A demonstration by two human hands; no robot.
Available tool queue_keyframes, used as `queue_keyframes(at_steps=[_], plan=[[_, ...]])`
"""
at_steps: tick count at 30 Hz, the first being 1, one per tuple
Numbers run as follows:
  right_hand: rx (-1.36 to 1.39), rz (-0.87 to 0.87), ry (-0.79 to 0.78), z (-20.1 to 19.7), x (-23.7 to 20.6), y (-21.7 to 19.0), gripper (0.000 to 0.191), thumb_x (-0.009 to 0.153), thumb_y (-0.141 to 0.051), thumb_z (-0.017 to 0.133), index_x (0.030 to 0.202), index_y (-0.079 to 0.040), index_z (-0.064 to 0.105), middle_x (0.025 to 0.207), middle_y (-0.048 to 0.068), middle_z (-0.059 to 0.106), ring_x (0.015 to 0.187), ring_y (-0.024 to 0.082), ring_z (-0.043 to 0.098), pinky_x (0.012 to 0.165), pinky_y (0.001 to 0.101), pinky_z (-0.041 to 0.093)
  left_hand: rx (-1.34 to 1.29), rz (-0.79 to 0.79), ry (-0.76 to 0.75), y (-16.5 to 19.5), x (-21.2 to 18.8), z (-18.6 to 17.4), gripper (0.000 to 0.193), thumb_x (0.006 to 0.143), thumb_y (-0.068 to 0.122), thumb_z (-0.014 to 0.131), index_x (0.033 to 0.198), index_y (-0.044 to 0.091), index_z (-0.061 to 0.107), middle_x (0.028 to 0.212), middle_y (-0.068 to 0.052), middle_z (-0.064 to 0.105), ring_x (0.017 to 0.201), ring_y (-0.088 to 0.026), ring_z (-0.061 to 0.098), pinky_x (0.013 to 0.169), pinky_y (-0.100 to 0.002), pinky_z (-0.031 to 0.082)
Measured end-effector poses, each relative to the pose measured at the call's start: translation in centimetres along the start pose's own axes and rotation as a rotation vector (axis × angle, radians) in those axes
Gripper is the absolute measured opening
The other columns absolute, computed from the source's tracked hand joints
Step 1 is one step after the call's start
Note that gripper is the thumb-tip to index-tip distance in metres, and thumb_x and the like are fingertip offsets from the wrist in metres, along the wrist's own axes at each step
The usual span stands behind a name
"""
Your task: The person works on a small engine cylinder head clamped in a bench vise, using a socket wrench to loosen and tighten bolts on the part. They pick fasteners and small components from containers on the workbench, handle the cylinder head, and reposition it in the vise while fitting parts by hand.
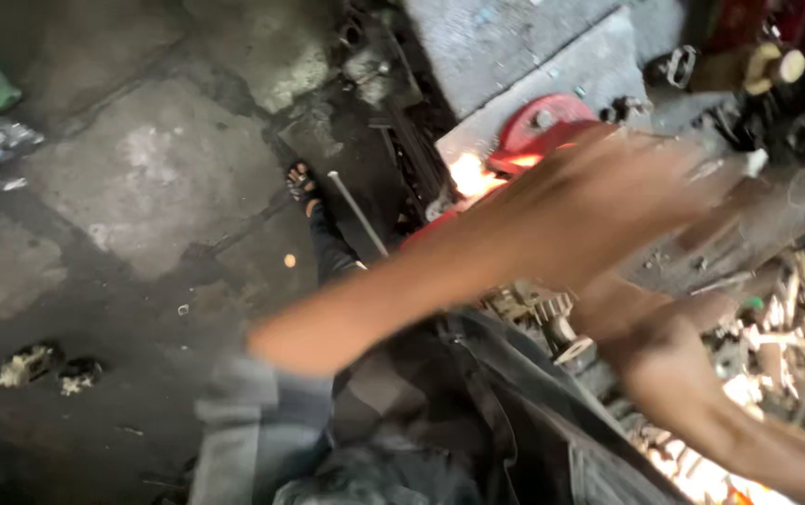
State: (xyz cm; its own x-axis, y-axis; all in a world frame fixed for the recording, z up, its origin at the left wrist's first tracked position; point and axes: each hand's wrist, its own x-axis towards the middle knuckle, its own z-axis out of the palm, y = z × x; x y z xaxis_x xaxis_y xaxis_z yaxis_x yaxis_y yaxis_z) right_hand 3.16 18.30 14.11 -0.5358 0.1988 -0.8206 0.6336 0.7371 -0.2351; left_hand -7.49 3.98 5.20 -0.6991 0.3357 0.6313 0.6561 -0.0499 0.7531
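Blurred left hand (599, 201) reaches, fingers spread, over the round red metal part (544, 123); right hand (669, 365) unclear, cannot tell its grip.

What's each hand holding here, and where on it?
Cannot be told. The left hand is motion-blurred, reaching out over the red vise; the right hand is blurred among metal parts.

A rough metal or repair workshop is indicated. A stained, cracked grey concrete floor (150, 178) is seen, with small metal scraps (23, 367) scattered on it. A heavy grey steel slab (552, 56) is set as a work surface, and a red round metal part (552, 120) is laid on it. A thin bare steel rod (357, 213) is leaned nearby. Greasy gears and mechanical parts (552, 318) are heaped at the right. A sandalled foot (302, 182) is planted on the floor.
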Motion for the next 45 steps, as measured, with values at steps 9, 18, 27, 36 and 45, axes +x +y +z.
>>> queue_keyframes(at_steps=[9,18,27,36,45], plan=[[0.99,-0.227,-0.028,1.0,-0.8,3.9,0.068,0.083,-0.014,0.059,0.147,0.004,0.041,0.121,0.01,0.061,0.103,0.018,0.058,0.091,0.0354,0.047,0.263,-0.312,-0.676,-1.7,6.8,5.9,0.05,0.089,0.066,0.057,0.102,0.021,0.073,0.093,-0.006,0.07,0.082,-0.02,0.069,0.072,-0.038,0.054],[-0.96,-1.231,0.546,-5.2,-4.1,1.1,0.078,0.061,-0.017,0.061,0.136,0.001,0.055,0.127,0.021,0.065,0.129,0.03,0.057,0.115,0.0539,0.04,0.237,-0.536,-0.884,13.5,-8.9,2.2,0.037,0.101,0.036,0.052,0.085,0.009,0.07,0.068,-0.017,0.069,0.06,-0.039,0.068,0.058,-0.054,0.05],[-1.599,-0.758,-0.146,-1.4,-1.1,-0.3,0.066,0.101,-0.002,0.053,0.155,0.023,0.026,0.08,0.009,0.063,0.068,0.02,0.061,0.07,0.0365,0.05,-0.091,-0.817,-0.209,13.7,-12.2,0.2,0.025,0.098,0.031,0.063,0.094,0.006,0.069,0.072,-0.011,0.071,0.065,-0.031,0.072,0.06,-0.043,0.055],[-1.852,-1.048,-0.045,-4.7,-3.5,-1.7,0.084,0.095,-0.03,0.059,0.152,0.02,0.022,0.099,0.016,0.061,0.092,0.023,0.051,0.089,0.0362,0.045,0.021,-0.706,-0.208,13.5,-10.7,4.2,0.04,0.098,0.033,0.068,0.106,-0.005,0.058,0.067,-0.019,0.065,0.064,-0.036,0.069,0.059,-0.047,0.052],[-1.999,-1.196,0.304,-4.0,-3.4,-1.5,0.077,0.078,-0.016,0.063,0.145,0.013,0.039,0.106,0.017,0.069,0.095,0.022,0.064,0.085,0.0331,0.049,-0.158,-0.776,-0.155,15.5,-14.9,3.6,0.018,0.096,0.019,0.061,0.094,0.001,0.063,0.066,-0.015,0.059,0.059,-0.033,0.064,0.058,-0.044,0.051]])
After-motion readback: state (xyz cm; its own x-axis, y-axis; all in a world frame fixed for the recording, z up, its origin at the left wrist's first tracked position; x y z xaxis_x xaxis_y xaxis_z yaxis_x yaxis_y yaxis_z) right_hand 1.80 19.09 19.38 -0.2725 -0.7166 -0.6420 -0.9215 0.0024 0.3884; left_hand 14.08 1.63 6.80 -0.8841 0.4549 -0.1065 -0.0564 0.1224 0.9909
